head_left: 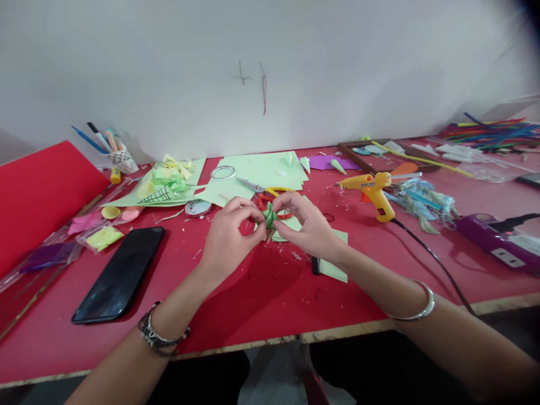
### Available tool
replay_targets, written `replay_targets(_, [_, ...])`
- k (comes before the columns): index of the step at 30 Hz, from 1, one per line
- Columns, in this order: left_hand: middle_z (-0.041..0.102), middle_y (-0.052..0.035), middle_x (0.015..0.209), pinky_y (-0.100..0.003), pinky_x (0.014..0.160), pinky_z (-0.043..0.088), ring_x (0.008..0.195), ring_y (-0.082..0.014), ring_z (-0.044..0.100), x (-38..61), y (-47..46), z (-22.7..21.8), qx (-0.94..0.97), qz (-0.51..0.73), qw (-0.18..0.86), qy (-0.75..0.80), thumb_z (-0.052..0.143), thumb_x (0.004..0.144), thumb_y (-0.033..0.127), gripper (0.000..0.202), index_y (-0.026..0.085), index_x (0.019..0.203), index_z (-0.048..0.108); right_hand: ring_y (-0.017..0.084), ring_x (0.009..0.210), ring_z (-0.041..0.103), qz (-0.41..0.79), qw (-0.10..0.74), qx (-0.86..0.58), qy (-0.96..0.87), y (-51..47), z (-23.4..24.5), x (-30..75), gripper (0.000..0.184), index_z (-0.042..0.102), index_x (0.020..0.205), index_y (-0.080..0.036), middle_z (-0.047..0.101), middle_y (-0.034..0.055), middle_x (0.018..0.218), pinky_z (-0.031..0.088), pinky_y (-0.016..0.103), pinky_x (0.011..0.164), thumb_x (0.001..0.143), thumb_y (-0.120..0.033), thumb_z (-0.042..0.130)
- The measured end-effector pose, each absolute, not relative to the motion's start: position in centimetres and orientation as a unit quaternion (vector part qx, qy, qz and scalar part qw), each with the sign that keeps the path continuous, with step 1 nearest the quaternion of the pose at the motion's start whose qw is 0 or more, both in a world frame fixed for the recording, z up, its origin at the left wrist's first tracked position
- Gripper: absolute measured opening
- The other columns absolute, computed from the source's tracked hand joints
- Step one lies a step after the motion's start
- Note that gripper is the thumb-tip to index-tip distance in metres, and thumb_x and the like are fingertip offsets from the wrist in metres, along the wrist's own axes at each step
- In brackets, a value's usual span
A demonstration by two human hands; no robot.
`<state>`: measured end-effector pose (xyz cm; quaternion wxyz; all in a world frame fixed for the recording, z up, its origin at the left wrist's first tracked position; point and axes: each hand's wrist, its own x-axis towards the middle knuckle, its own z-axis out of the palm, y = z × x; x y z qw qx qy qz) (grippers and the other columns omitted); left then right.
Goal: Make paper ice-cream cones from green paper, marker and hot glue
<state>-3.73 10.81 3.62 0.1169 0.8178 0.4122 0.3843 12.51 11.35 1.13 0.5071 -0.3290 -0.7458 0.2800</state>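
Note:
Between my two hands, over the middle of the red table, is a small green folded paper piece (pixel 269 214). My left hand (pixel 236 225) pinches its left side with thumb and forefinger. On the other side, the thumb and fingers of my right hand (pixel 306 222) close on it too. Just behind my fingers lie scissors (pixel 252 185) with red and yellow handles, partly covered by my hands. Light green paper sheets (pixel 270 169) spread out beyond them, with a roll of clear tape (pixel 223 172) on top. A light green paper strip (pixel 335 270) lies under my right wrist.
A yellow glue gun (pixel 371 188) stands at right, its cord running to the table's front edge near a purple power strip (pixel 498 239). At left lie a black phone (pixel 120 275) and paper scraps (pixel 169 183), with a pen cup (pixel 122 158) behind. Small paper cones (pixel 338 166) rest at the back.

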Motion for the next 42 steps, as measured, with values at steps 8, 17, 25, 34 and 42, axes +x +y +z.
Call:
replay_targets(8, [0.055, -0.0014, 0.088, -0.029, 0.079, 0.045, 0.086, -0.013, 0.053, -4.08, 11.22, 3.42, 0.827, 0.39, 0.127, 0.384, 0.046, 0.077, 0.012, 0.013, 0.019, 0.083, 0.055, 0.012, 0.085, 0.053, 0.341, 0.482, -0.325, -0.739, 12.32, 0.67, 13.3, 0.027, 0.048, 0.099, -0.02, 0.053, 0.0034, 0.097, 0.044, 0.032, 0.081, 0.073, -0.017, 0.053])
replay_targets(17, [0.047, -0.0034, 0.098, -0.026, 0.077, 0.05, 0.093, -0.013, 0.052, -4.15, 11.24, 3.03, 0.822, 0.429, 0.118, 0.355, 0.05, 0.076, 0.014, 0.01, 0.019, 0.083, 0.053, 0.012, 0.081, 0.054, 0.335, 0.473, -0.327, -0.746, 12.31, 0.89, 13.29, 0.017, 0.053, 0.092, -0.018, 0.055, 0.0032, 0.09, 0.045, 0.032, 0.078, 0.075, -0.018, 0.052])
replay_targets(25, [0.048, -0.0039, 0.101, -0.032, 0.083, 0.045, 0.093, -0.0152, 0.052, -4.29, 11.35, 2.91, 0.854, 0.398, -0.027, 0.334, 0.053, 0.076, 0.018, 0.008, 0.021, 0.08, 0.059, 0.013, 0.083, 0.054, 0.309, 0.492, -0.33, -0.744, 12.39, 0.79, 13.26, 0.011, 0.057, 0.085, -0.019, 0.056, 0.0029, 0.085, 0.045, 0.032, 0.077, 0.077, -0.023, 0.051])
replay_targets(34, [0.055, -0.0022, 0.099, -0.036, 0.079, 0.037, 0.085, -0.016, 0.054, -4.4, 11.26, 3.03, 0.86, 0.357, -0.107, 0.348, 0.053, 0.077, 0.024, 0.009, 0.023, 0.073, 0.061, 0.014, 0.083, 0.054, 0.301, 0.495, -0.338, -0.742, 12.15, 0.93, 13.01, 0.011, 0.059, 0.084, -0.02, 0.058, 0.0019, 0.083, 0.044, 0.033, 0.078, 0.077, -0.021, 0.05])
replay_targets(42, [0.057, -0.0014, 0.093, -0.034, 0.076, 0.038, 0.081, -0.0146, 0.054, -4.22, 11.19, 3.12, 0.848, 0.376, -0.048, 0.369, 0.054, 0.077, 0.028, 0.013, 0.022, 0.071, 0.063, 0.014, 0.084, 0.053, 0.284, 0.505, -0.338, -0.741, 11.78, 1.03, 12.66, 0.008, 0.059, 0.08, -0.02, 0.057, 0.0021, 0.081, 0.044, 0.031, 0.076, 0.076, -0.018, 0.052])
